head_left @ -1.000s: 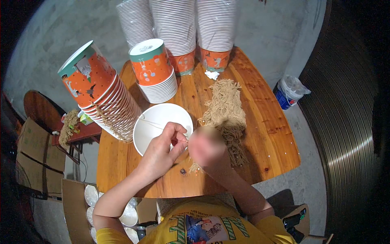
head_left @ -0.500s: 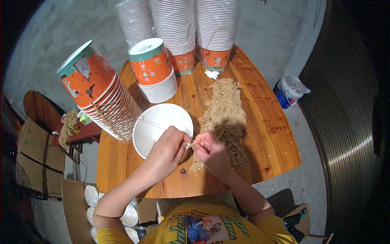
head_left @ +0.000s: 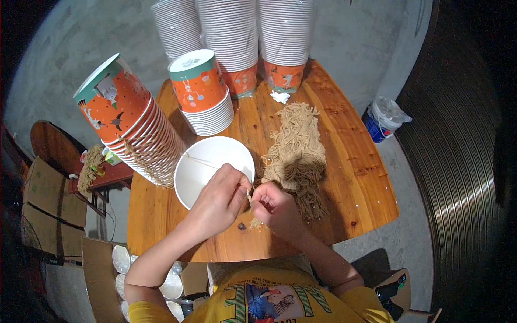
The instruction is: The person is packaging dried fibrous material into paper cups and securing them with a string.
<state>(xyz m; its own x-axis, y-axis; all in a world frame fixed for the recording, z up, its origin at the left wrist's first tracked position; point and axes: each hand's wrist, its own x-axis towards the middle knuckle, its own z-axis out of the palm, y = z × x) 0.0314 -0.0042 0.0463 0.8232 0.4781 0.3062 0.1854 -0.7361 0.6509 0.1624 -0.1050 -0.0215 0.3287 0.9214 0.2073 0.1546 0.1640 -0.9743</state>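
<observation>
A white paper bucket [head_left: 188, 180] sits on the table with its open mouth toward me. A thin tan cord [head_left: 202, 161] runs from its far left rim across the mouth to my left hand [head_left: 221, 196], which is closed in a pinch on the cord near the right rim. Close beside it, my right hand [head_left: 274, 207] is closed too, its fingertips at the short cord end between both hands. The exact grip there is too small to make out. Behind my right hand lies a thick bundle of tan cords [head_left: 296, 134].
Left of the bucket leans a stack of orange paper buckets [head_left: 126, 110] with cords hanging along it. A shorter stack [head_left: 199, 91] and tall plastic-wrapped stacks [head_left: 229, 32] stand behind on the wooden table [head_left: 355, 177]. A cardboard box [head_left: 99, 274] with white tubs is at lower left.
Both hands stay close together over the bucket's right rim. My right hand has turned slightly and its fingers have curled in more around the cord end.
</observation>
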